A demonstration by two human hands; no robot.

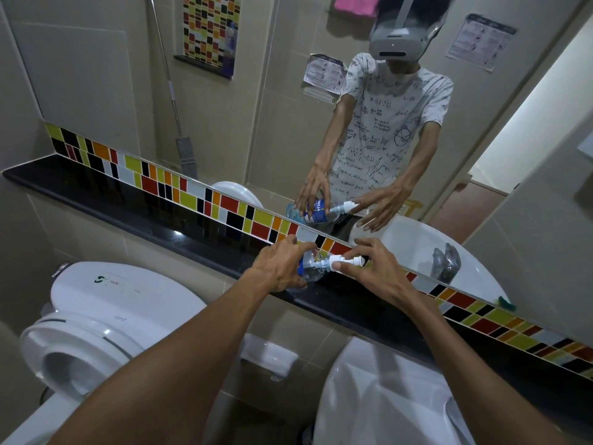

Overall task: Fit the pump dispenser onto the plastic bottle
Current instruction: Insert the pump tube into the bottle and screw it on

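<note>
A clear plastic bottle with a blue label is tipped almost on its side over the black ledge, its neck pointing right. My left hand wraps around its body. The white pump dispenser sits at the bottle's neck, nozzle pointing right. My right hand pinches the pump's collar with thumb and fingertips, the other fingers spread. The mirror above the ledge reflects both hands, the bottle and the pump.
A toilet with a raised lid stands at lower left. A white basin lies below my right arm. A band of coloured tiles runs along the ledge under the mirror. A white holder is fixed to the wall below.
</note>
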